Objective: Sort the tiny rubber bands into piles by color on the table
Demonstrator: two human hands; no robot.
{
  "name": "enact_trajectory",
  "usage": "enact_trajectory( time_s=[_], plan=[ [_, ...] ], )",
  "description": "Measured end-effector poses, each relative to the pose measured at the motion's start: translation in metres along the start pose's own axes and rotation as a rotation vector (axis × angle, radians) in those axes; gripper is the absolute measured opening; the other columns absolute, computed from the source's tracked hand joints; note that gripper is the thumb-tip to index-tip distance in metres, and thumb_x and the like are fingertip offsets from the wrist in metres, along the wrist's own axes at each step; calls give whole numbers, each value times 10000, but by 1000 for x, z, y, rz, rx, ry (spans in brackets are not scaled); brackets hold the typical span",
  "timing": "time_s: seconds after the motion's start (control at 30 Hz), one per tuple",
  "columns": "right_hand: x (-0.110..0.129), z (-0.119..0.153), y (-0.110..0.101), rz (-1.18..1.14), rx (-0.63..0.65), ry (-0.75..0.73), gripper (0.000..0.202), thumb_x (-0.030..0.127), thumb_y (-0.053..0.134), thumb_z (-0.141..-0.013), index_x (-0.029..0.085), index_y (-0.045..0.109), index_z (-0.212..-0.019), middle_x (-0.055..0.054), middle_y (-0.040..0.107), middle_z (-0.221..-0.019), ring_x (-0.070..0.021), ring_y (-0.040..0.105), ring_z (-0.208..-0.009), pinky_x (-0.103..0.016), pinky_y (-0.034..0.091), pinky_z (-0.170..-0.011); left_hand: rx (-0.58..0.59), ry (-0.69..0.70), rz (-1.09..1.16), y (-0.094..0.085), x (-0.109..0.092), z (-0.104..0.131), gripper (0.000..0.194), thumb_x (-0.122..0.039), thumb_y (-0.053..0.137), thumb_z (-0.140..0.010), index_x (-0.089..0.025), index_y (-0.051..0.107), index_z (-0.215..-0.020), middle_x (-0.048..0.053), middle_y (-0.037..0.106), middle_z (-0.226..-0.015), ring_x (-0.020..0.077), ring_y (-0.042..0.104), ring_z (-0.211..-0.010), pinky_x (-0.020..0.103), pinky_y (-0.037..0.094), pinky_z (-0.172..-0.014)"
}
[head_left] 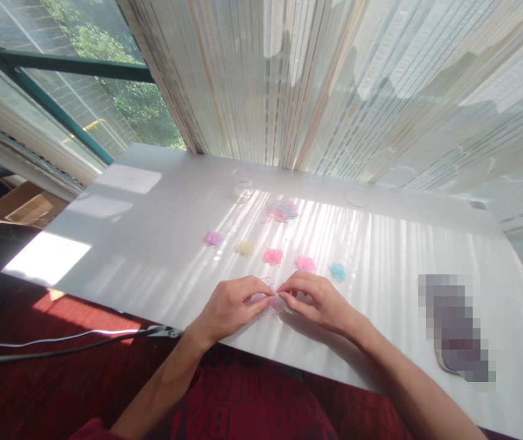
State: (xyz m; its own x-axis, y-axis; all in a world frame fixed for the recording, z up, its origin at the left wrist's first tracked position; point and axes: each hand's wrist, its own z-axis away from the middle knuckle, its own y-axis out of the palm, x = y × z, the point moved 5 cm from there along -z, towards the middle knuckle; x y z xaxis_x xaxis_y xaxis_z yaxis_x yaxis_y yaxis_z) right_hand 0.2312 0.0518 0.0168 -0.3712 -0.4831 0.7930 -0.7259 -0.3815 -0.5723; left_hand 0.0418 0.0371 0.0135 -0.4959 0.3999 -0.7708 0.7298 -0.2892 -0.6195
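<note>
My left hand and my right hand meet near the table's front edge, thumb and forefinger pinched on each. Their fingertips almost touch; whatever is between them is too small to make out. Beneath them lies a loose mixed pile of thin coloured loops, like small rubber bands, partly covered by my fingers. Just beyond, single-colour piles stand in a row: purple, yellow, red-pink, pink and turquoise. Farther back is a larger mixed-colour pile.
A clear round container stands at the back of the white table, with a clear round lid to its right. A phone-like object, pixelated, lies at right. Cables reach the front edge. A string curtain hangs behind.
</note>
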Motion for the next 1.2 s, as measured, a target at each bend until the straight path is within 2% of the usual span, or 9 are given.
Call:
enact_trajectory(
  time_s=[0.23, 0.47, 0.7, 0.83, 0.97, 1.1, 1.2],
  plan=[
    [1, 1, -1, 13, -4, -10, 220, 320, 581, -1045, 201, 758, -989, -48, 720, -835, -148, 656, -711, -257, 560, -693, -24, -57, 47, 1, 3, -1, 116, -237, 662, -961, -235, 772, -996, 24, 792, -932, 134, 693, -734, 220, 532, -636],
    [3, 0, -3, 24, -33, -48, 221, 306, 570, -1053, 200, 748, -977, -46, 715, -826, -147, 656, -712, -257, 560, -702, -18, -75, 59, 2, 6, -1, 120, -216, 670, -944, -251, 762, -1014, 15, 771, -963, 124, 640, -719, 219, 501, -619],
    [0, 1, -4, 47, -57, -49, 209, 292, 568, -1053, 204, 740, -974, -43, 707, -819, -149, 650, -710, -261, 556, -696, -40, -59, 40, 1, 6, -1, 114, -235, 662, -951, -242, 762, -1006, 25, 779, -951, 129, 648, -706, 229, 499, -607],
    [-1, 0, -5, 61, -59, -48, 197, 275, 565, -1046, 199, 736, -982, -46, 708, -825, -147, 648, -705, -263, 555, -697, -158, -52, -120, -11, 9, -3, 105, -259, 663, -949, -232, 763, -961, 8, 790, -900, 112, 605, -613, 226, 504, -598],
    [0, 0, -6, 66, -61, -35, 206, 264, 555, -1041, 198, 737, -973, -46, 705, -829, -143, 648, -702, -258, 554, -699, -277, -101, -265, -30, 22, -5, 143, -272, 632, -964, -236, 770, -958, 4, 803, -913, 120, 613, -601, 239, 515, -629],
    [1, 0, -6, 71, -55, -39, 204, 250, 557, -1036, 190, 733, -954, -47, 702, -828, -141, 648, -698, -255, 548, -689, -317, -146, -384, -45, 36, -6, 151, -258, 631, -962, -245, 781, -974, -1, 815, -959, 148, 688, -695, 248, 530, -703],
    [1, 0, -6, 77, -48, -35, 205, 249, 552, -1036, 194, 733, -957, -48, 706, -835, -144, 651, -701, -261, 551, -687, -327, -172, -449, -53, 41, -7, 159, -245, 630, -965, -256, 787, -986, -9, 818, -983, 154, 709, -725, 244, 522, -697]
  ],
)
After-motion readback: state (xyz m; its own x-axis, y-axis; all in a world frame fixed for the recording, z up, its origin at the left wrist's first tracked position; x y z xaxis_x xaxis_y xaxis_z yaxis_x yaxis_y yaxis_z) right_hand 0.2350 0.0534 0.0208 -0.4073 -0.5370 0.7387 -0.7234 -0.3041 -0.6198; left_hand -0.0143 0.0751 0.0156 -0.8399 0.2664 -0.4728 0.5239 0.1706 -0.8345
